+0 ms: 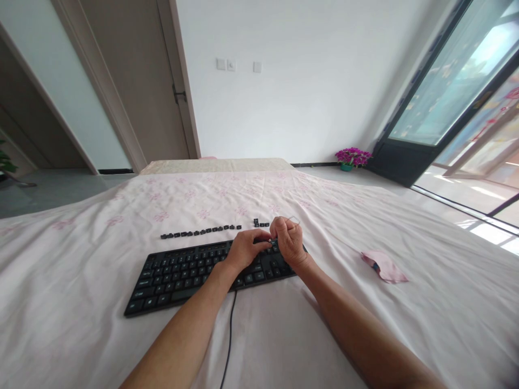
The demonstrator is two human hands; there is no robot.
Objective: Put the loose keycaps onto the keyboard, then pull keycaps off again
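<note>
A black keyboard [182, 275] lies at a slant on the cloth, its top row of keys partly bare. My right hand [287, 237] is closed in a fist above the keyboard's upper right part, gripping a wire keycap puller [295, 219] whose thin metal loop sticks out past the fingers. Beside it my left hand [247, 247] rests over the keys, thumb and forefinger brought together close to the right hand; what lies between them is too small to make out. Behind the keyboard stretches a row of loose black keycaps [203, 232], with a smaller group of keycaps [261, 223] nearer my right hand.
The keyboard cable [229, 340] runs toward me between my forearms. A folded pink cloth [384, 266] lies to the right on the wrinkled pale tablecloth [344, 313]. Beyond are a wall, a door [133, 70] and a pot of magenta flowers [352, 156] on the floor.
</note>
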